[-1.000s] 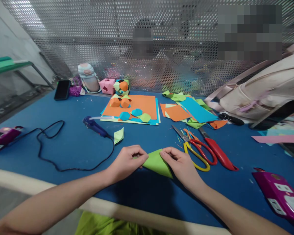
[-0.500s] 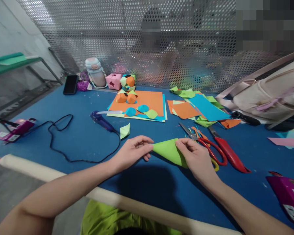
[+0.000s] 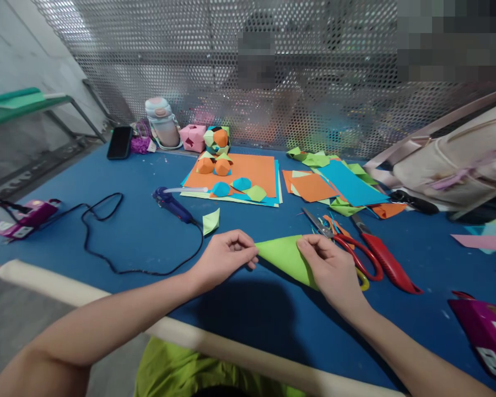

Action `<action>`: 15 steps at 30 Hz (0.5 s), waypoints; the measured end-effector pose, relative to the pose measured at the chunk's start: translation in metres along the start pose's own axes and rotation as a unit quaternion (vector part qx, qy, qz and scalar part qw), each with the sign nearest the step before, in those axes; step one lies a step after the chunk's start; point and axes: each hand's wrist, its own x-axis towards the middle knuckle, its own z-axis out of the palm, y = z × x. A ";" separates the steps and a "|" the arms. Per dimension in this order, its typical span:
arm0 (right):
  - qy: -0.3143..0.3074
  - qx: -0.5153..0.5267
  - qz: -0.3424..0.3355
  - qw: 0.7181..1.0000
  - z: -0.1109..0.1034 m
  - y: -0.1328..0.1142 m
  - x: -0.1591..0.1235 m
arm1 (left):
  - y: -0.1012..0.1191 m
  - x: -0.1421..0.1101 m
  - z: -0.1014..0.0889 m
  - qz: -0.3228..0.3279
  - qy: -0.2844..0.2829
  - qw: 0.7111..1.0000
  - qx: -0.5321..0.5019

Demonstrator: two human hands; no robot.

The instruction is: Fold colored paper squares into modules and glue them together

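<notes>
A folded sheet of lime-green paper (image 3: 285, 255), roughly triangular, is held between my two hands above the blue table (image 3: 149, 309). My left hand (image 3: 227, 256) pinches its pointed left corner between thumb and fingers. At the wider right end, my right hand (image 3: 330, 262) grips the paper with the thumb on top; its fingertips are partly hidden. Just beyond my left hand lies a small pale-green folded paper piece (image 3: 211, 221). Red-handled scissors (image 3: 361, 256) lie close to my right hand, beside a red-handled knife (image 3: 391, 262).
A blue glue gun (image 3: 173, 205) lies left of centre, its black cord looping toward a purple power strip (image 3: 27, 220). Farther back, orange sheets (image 3: 248, 168) carry folded paper pieces. Behind stand a bottle (image 3: 163, 124) and paper balls. A beige bag (image 3: 450, 154) is at right.
Both hands keep their hold on the green paper. It has shifted only very slightly, and the left fingers are a little more closed on its tip.
</notes>
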 end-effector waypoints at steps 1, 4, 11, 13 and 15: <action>0.001 -0.003 -0.004 1.000 0.000 0.000 0.000 | 0.000 0.000 0.000 -0.009 0.002 1.000 -0.007; 0.003 -0.013 -0.014 1.000 0.001 0.000 -0.002 | -0.001 0.001 0.000 -0.024 0.010 1.000 -0.016; 0.010 -0.031 -0.033 0.999 0.000 -0.002 -0.004 | 0.002 0.000 0.001 -0.039 0.020 0.999 0.000; 0.010 -0.034 -0.037 0.999 -0.001 -0.003 -0.004 | 0.004 -0.001 0.001 -0.034 0.016 0.999 0.002; 0.009 -0.040 -0.043 0.998 -0.001 -0.003 -0.003 | 0.005 -0.002 0.001 -0.031 0.010 0.999 0.006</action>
